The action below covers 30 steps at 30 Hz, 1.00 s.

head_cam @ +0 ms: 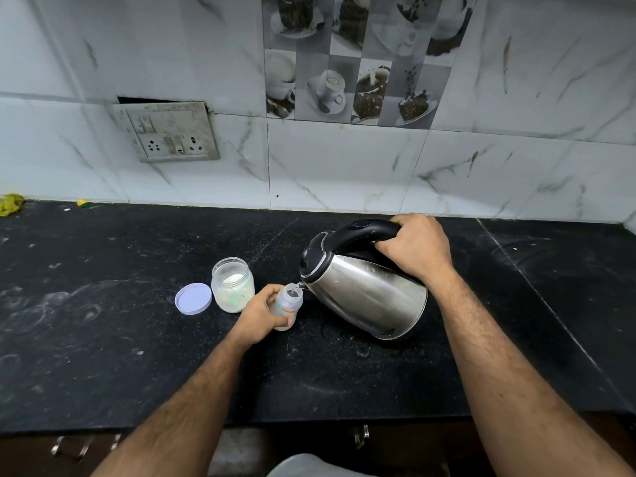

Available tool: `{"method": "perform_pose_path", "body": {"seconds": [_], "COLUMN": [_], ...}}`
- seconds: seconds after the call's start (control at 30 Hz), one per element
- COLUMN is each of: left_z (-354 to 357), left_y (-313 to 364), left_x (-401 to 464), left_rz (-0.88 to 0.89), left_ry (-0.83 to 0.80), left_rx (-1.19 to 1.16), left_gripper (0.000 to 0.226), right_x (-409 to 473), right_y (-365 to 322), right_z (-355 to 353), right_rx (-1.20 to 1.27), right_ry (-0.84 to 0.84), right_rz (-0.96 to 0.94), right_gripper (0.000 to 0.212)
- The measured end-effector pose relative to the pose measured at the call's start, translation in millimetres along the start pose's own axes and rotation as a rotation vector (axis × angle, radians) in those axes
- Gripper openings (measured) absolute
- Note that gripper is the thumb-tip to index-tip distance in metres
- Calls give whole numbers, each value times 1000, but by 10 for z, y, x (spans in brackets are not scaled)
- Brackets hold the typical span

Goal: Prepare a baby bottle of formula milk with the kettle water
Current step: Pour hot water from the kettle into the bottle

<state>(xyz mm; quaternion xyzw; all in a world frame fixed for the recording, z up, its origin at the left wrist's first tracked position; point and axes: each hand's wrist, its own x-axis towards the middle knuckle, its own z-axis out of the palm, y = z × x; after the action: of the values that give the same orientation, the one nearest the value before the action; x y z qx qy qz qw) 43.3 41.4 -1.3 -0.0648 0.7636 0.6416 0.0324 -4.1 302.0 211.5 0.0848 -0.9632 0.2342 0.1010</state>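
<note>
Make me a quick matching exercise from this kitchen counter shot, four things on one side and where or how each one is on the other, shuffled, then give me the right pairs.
Things
1. kettle
2. baby bottle
3. jar
4. lid

States
A. lying flat on the counter, left of everything else
B. tilted, spout over an open mouth, gripped by the right hand
C. standing open with white powder inside
D. held upright by the left hand, taking in water

Pairs: 1-B, 2-D, 3-C, 4-A
</note>
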Motion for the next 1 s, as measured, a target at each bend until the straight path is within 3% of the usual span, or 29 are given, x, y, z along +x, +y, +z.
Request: {"method": "perform_pose_path", "body": {"seconds": [1.0], "left_z": [18], "left_y": [29], "left_x": [-13], "left_rz": [3], "left_ry": [8], "left_rx": [-17], "left_gripper": [58], "right_x": [23], "right_y": [-13], "right_z": [3], "right_rx": [-13], "right_ry": [14], "right_rz": [-6], "right_gripper": [8]}}
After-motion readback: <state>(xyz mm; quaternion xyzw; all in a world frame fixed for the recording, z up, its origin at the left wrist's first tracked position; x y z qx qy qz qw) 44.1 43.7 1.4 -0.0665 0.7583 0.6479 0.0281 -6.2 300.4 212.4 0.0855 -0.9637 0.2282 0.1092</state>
